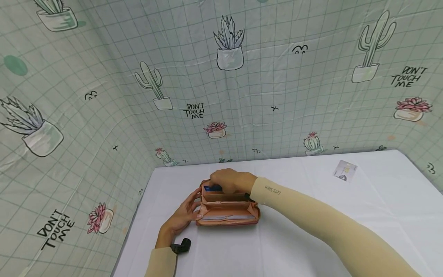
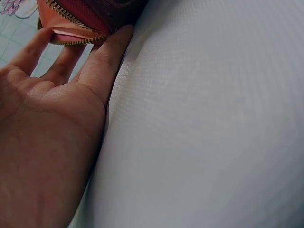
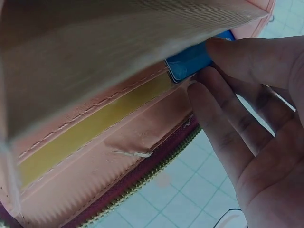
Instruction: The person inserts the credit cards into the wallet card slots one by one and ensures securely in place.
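Observation:
An open pink zip wallet (image 1: pixel 226 209) lies on the white table (image 1: pixel 304 231), its inner pockets facing up. My right hand (image 1: pixel 230 181) reaches over its far side and pinches a blue card (image 1: pixel 212 188) that sits in a far slot. The right wrist view shows thumb and fingers of that hand (image 3: pixel 211 64) on the blue card (image 3: pixel 190 61) inside the wallet (image 3: pixel 95 161), above a yellow strip (image 3: pixel 95 133) in a lower slot. My left hand (image 1: pixel 181 219) rests with straight fingers against the wallet's left end. In the left wrist view, that hand (image 2: pixel 61 95) touches the wallet's zip edge (image 2: pixel 80 19).
A small white card (image 1: pixel 345 170) lies at the table's back right. A cactus-print cloth (image 1: pixel 221 77) walls the table at the back and on both sides. The table's left edge runs close to my left wrist, which carries a black mount (image 1: pixel 181 246).

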Action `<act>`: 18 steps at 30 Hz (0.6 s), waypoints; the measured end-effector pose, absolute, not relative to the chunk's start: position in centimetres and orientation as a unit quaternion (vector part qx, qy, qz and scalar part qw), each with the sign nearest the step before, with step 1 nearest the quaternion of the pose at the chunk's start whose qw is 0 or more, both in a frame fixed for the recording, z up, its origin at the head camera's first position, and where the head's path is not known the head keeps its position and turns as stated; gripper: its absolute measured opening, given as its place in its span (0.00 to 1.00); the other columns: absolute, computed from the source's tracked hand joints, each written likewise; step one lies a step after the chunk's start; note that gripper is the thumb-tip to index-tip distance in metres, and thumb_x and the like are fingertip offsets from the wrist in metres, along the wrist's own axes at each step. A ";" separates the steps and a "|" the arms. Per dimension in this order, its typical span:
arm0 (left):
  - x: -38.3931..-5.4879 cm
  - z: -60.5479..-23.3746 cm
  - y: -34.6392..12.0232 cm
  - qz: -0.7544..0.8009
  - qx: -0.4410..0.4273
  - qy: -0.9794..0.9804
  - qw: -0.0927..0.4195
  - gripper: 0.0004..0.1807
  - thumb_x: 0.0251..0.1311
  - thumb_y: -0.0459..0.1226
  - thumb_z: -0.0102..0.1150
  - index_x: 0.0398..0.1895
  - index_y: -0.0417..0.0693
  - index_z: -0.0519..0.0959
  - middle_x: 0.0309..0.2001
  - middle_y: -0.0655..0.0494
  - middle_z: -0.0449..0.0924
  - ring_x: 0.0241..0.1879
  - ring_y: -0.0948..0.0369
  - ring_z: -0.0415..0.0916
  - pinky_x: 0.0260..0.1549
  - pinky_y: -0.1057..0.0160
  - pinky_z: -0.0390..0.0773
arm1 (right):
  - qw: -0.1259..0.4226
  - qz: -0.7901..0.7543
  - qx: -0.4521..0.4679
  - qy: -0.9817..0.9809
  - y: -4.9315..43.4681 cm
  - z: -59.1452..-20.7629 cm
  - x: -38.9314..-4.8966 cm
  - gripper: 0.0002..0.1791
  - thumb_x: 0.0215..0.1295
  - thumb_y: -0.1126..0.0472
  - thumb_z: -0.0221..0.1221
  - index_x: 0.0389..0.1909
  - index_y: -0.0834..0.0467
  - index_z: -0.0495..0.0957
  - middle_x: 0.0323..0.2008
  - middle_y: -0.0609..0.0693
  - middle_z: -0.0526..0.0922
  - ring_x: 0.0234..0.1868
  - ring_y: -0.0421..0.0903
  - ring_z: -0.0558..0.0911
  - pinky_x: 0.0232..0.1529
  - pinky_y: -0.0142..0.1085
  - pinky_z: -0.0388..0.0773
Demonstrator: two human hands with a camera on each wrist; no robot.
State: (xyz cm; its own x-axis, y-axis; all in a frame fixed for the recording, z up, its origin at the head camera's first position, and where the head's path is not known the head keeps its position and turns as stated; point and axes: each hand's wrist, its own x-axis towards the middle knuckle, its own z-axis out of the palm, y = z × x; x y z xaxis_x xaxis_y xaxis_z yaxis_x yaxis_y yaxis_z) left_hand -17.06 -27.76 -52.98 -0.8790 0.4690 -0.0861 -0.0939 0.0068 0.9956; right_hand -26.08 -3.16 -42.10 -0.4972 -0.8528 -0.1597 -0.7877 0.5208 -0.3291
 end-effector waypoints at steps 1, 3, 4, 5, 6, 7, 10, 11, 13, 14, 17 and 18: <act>-17.1 -53.0 -27.7 0.691 0.139 0.679 0.204 0.57 0.63 0.33 0.72 0.87 0.45 0.44 0.79 0.40 0.51 0.67 0.64 0.70 0.63 0.65 0.73 | 0.154 -0.109 -0.477 0.859 -3.1 -42.1 -26.1 0.26 0.66 0.78 0.64 0.60 0.53 0.86 0.48 0.48 0.86 0.48 0.43 0.81 0.53 0.38 0.80; -17.1 -53.0 -27.7 0.692 0.142 0.678 0.204 0.57 0.64 0.32 0.72 0.87 0.45 0.44 0.79 0.39 0.51 0.67 0.64 0.70 0.64 0.65 0.73 | 0.159 -0.116 -0.473 0.859 -2.9 -42.1 -26.1 0.27 0.67 0.78 0.64 0.61 0.52 0.86 0.51 0.48 0.87 0.52 0.43 0.82 0.56 0.39 0.80; -17.1 -53.0 -27.7 0.692 0.144 0.678 0.204 0.57 0.64 0.32 0.71 0.87 0.45 0.44 0.79 0.39 0.50 0.66 0.64 0.71 0.63 0.65 0.73 | 0.160 -0.119 -0.473 0.858 -2.9 -42.1 -26.1 0.26 0.67 0.77 0.64 0.61 0.51 0.86 0.52 0.47 0.87 0.54 0.43 0.82 0.58 0.39 0.80; -17.1 -53.0 -27.7 0.691 0.144 0.678 0.204 0.56 0.64 0.32 0.71 0.87 0.45 0.44 0.79 0.39 0.50 0.66 0.64 0.71 0.63 0.66 0.73 | 0.163 -0.124 -0.473 0.857 -2.8 -42.1 -26.1 0.27 0.68 0.77 0.64 0.62 0.51 0.85 0.54 0.47 0.87 0.56 0.44 0.82 0.60 0.40 0.79; -17.2 -53.0 -27.7 0.691 0.146 0.678 0.204 0.56 0.64 0.32 0.70 0.87 0.45 0.43 0.79 0.38 0.50 0.66 0.64 0.71 0.63 0.66 0.73 | 0.164 -0.128 -0.473 0.856 -2.7 -42.1 -26.1 0.26 0.68 0.76 0.64 0.62 0.51 0.85 0.55 0.47 0.87 0.58 0.44 0.82 0.61 0.40 0.79; -17.2 -53.0 -27.7 0.691 0.146 0.679 0.203 0.56 0.64 0.32 0.70 0.87 0.45 0.43 0.79 0.37 0.49 0.66 0.64 0.71 0.63 0.66 0.73 | 0.166 -0.135 -0.472 0.855 -2.6 -42.1 -26.1 0.26 0.68 0.75 0.64 0.63 0.51 0.85 0.56 0.47 0.87 0.58 0.44 0.82 0.62 0.41 0.79; -17.2 -53.1 -27.6 0.693 0.145 0.676 0.203 0.56 0.65 0.32 0.70 0.87 0.44 0.43 0.79 0.36 0.48 0.66 0.64 0.71 0.63 0.66 0.73 | 0.178 -0.171 -0.467 0.849 -2.0 -42.2 -26.1 0.28 0.70 0.74 0.64 0.69 0.53 0.81 0.59 0.49 0.86 0.60 0.46 0.82 0.63 0.42 0.78; -17.2 -53.1 -27.7 0.693 0.144 0.676 0.203 0.56 0.65 0.32 0.70 0.87 0.44 0.43 0.79 0.36 0.49 0.66 0.65 0.71 0.63 0.66 0.73 | 0.180 -0.187 -0.466 0.846 -1.7 -42.2 -26.1 0.29 0.70 0.74 0.63 0.70 0.54 0.80 0.59 0.51 0.86 0.61 0.47 0.82 0.63 0.42 0.78; -17.1 -53.1 -27.7 0.694 0.141 0.676 0.205 0.57 0.64 0.33 0.71 0.87 0.45 0.43 0.79 0.38 0.50 0.66 0.65 0.70 0.63 0.65 0.73 | 0.182 -0.221 -0.467 0.836 -1.0 -42.3 -26.1 0.28 0.70 0.75 0.63 0.70 0.58 0.79 0.60 0.54 0.85 0.62 0.49 0.83 0.64 0.43 0.78; -17.1 -53.1 -27.7 0.693 0.140 0.676 0.205 0.57 0.64 0.33 0.71 0.87 0.45 0.43 0.78 0.39 0.50 0.66 0.64 0.70 0.63 0.65 0.73 | 0.178 -0.237 -0.468 0.833 -0.5 -42.4 -26.1 0.28 0.70 0.75 0.62 0.70 0.60 0.78 0.61 0.56 0.85 0.62 0.50 0.83 0.64 0.43 0.78; -17.0 -53.0 -27.6 0.689 0.134 0.682 0.206 0.57 0.64 0.33 0.72 0.88 0.46 0.43 0.77 0.45 0.53 0.67 0.65 0.70 0.64 0.65 0.73 | 0.145 -0.279 -0.473 0.823 1.0 -42.7 -26.2 0.23 0.71 0.75 0.61 0.66 0.65 0.79 0.60 0.58 0.85 0.60 0.52 0.84 0.62 0.41 0.80; -17.1 -52.9 -27.6 0.688 0.132 0.683 0.206 0.57 0.63 0.32 0.72 0.88 0.46 0.43 0.77 0.46 0.54 0.67 0.65 0.70 0.64 0.64 0.73 | 0.133 -0.293 -0.473 0.820 1.6 -42.7 -26.2 0.22 0.72 0.75 0.61 0.65 0.65 0.79 0.60 0.58 0.84 0.60 0.52 0.84 0.61 0.41 0.80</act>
